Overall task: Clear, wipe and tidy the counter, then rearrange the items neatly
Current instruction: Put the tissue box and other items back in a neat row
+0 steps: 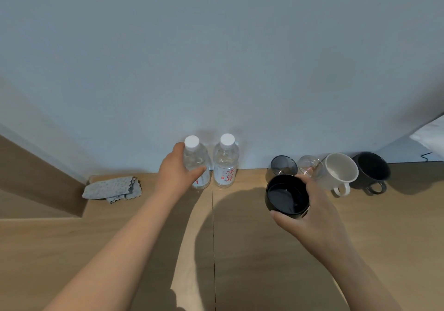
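With your left hand [179,170] gripping the water bottle [195,164] by the wall and your right hand [310,211] holding the black bowl [287,196] above the tabletop [240,250], set each down gently in line.

My left hand [176,173] wraps the left bottle [195,158] and covers most of its label, so I cannot read it. On the right bottle [225,164] the small print around the red characters is too fine for me. My right hand [312,212] hides the right side of the black bowl [287,196], and the bowl blocks the foot of the grey glass [283,165]. The clear glass [308,166] is partly lost behind my fingers and the white mug [338,171]. Something white [430,135] is cut off at the right edge; I cannot tell what it is. Both my forearms run off the bottom edge.
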Available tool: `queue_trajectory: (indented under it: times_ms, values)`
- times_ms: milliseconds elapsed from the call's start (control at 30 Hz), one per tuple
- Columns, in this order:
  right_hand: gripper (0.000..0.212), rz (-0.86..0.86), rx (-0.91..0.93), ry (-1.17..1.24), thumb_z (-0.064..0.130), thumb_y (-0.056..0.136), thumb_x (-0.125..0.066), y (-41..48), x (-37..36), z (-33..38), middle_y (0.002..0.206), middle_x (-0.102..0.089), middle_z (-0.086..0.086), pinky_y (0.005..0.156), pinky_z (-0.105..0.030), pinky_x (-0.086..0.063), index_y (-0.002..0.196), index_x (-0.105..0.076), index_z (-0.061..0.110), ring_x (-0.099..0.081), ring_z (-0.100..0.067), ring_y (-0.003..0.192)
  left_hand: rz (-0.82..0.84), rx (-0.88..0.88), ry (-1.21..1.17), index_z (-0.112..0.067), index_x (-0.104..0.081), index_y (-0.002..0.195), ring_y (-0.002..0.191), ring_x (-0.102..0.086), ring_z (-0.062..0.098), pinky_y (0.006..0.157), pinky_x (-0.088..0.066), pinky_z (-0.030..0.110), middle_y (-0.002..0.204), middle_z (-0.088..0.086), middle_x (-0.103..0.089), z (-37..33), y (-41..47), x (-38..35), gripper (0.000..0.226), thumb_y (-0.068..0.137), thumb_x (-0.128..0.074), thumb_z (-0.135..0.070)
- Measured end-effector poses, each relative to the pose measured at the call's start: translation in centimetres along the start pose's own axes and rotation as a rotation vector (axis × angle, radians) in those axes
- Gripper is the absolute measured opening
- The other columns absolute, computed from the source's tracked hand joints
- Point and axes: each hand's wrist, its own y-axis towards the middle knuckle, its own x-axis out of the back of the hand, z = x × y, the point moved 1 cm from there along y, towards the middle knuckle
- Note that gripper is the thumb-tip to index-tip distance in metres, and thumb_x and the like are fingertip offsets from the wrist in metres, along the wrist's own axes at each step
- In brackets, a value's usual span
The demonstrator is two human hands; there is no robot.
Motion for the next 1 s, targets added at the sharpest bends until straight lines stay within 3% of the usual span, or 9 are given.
queue_trajectory:
  times_ms: [233, 500, 700, 1000]
  values:
    - [0.073, 0.001, -0.039, -0.010, 0.038, 0.059, -0.082, -0.1, 0.4, -1.2, 0.112, -0.057, 0.023, 0.085, -0.024, -0.045, 0.122, -0.047, 0.040, -0.053, 0.002, 0.106, -0.040, 0.025, 0.085, -0.012, -0.045, 0.116, 0.091, -0.058, 0.028, 0.074, -0.051, 0.043, 0.101, 0.008, -0.062, -1.1, 0.0, -0.6, 0.060, 0.074, -0.081, -0.033]
    - [0.069, 0.017, 0.010, -0.029, 0.034, 0.058, -0.082, -0.4, 1.3, -1.4, 0.109, -0.057, 0.025, 0.081, -0.021, -0.045, 0.115, -0.047, 0.047, -0.054, 0.002, 0.104, 0.069, 0.199, 0.232, -0.007, -0.046, 0.128, 0.110, -0.056, 0.028, 0.075, -0.038, 0.029, 0.124, 0.012, -0.056, -1.0, -2.2, 0.5, 0.068, 0.077, -0.079, -0.038]
    - [0.061, 0.060, 0.021, -0.067, 0.036, 0.053, -0.078, -0.8, 2.3, -2.3, 0.098, -0.062, 0.020, 0.072, -0.027, -0.053, 0.108, -0.052, 0.041, -0.059, 0.001, 0.091, 0.278, 0.105, 0.371, -0.019, -0.047, 0.137, 0.122, -0.052, 0.021, 0.086, -0.039, 0.025, 0.134, 0.002, -0.055, -2.6, -7.1, 0.5, 0.057, 0.086, -0.069, -0.033]
    - [0.068, 0.044, -0.015, -0.061, 0.040, 0.054, -0.076, -3.0, 4.7, -6.0, 0.106, -0.060, 0.021, 0.080, -0.033, -0.053, 0.117, -0.050, 0.042, -0.058, -0.005, 0.099, 0.365, -0.058, 0.354, -0.022, -0.051, 0.129, 0.118, -0.052, 0.015, 0.091, -0.040, 0.024, 0.128, -0.003, -0.056, -7.4, -11.9, -4.1, 0.048, 0.086, -0.066, -0.039]
